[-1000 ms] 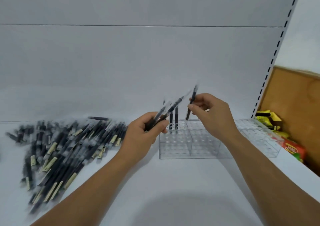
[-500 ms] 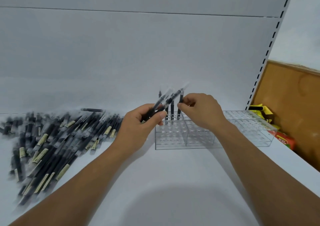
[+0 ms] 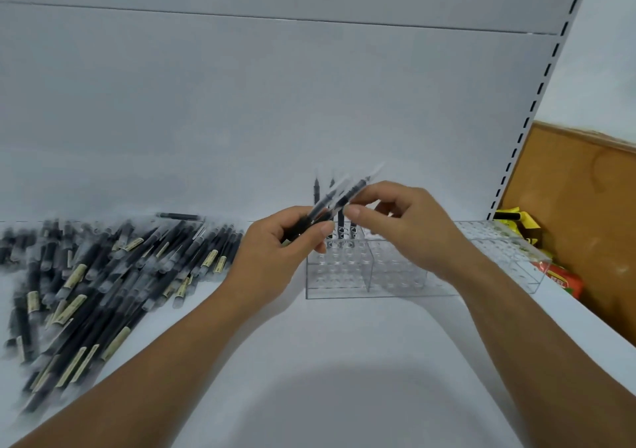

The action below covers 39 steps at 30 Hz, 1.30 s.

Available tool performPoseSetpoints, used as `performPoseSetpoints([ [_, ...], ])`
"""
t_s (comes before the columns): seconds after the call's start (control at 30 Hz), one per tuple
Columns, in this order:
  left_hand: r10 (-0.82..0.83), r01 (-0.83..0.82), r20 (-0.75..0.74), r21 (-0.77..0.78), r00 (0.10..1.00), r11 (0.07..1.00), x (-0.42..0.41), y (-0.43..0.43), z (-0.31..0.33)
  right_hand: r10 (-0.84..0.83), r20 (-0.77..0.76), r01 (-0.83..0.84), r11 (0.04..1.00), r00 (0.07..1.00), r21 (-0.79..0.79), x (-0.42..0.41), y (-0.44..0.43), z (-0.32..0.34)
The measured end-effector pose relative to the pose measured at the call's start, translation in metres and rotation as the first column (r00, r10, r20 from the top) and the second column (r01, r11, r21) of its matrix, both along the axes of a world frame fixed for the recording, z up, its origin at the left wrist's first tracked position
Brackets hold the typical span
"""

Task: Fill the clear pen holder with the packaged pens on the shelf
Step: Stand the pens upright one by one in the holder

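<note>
The clear pen holder (image 3: 339,277) stands on the white shelf in front of me, with a few black pens (image 3: 340,221) upright in its back left holes. My left hand (image 3: 275,251) grips a small bundle of packaged pens (image 3: 325,205), their tips pointing up and to the right above the holder. My right hand (image 3: 406,231) is just right of the bundle, and its thumb and index finger pinch the upper end of one packaged pen (image 3: 359,186) in it. A large pile of packaged pens (image 3: 103,268) lies on the shelf to the left.
More clear perforated holder (image 3: 502,251) stretches to the right. Yellow (image 3: 523,222) and red (image 3: 559,280) snack packets lie beyond it against a brown board (image 3: 585,213). A slotted shelf upright (image 3: 537,103) rises at the right, and the grey back panel stands close behind.
My right hand lowered one pen into the holder's back left corner, let go of it, and came back to the bundle in my left hand. The view shifted slightly.
</note>
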<state>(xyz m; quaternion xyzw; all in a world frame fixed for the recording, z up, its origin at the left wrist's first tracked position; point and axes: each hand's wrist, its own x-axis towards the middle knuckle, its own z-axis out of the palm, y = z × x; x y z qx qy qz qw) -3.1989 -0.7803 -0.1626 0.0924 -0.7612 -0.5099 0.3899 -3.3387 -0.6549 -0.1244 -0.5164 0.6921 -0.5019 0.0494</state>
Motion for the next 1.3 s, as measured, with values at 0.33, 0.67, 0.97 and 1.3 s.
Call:
performPoseSetpoints([
  [0.33,0.059,-0.059,-0.009,0.024,0.998,0.998,0.0,-0.005,-0.003,0.072,0.509,0.148,0.914,0.858,-0.377,-0.01,0.006,0.015],
  [0.67,0.036,-0.036,-0.007,-0.031,0.999,0.999,-0.005,-0.005,-0.008,-0.344,0.046,0.347,0.931,0.938,-0.113,-0.037,-0.001,-0.009],
  [0.97,0.004,-0.005,-0.018,-0.048,1.0,0.999,-0.003,-0.001,-0.009,-0.317,-0.226,0.351,0.928,0.921,0.127,-0.04,-0.015,-0.015],
  [1.3,0.034,-0.035,-0.058,-0.02,0.998,0.999,-0.003,-0.001,-0.007,-0.339,-0.225,0.367,0.925,0.914,0.096,-0.038,0.004,-0.006],
])
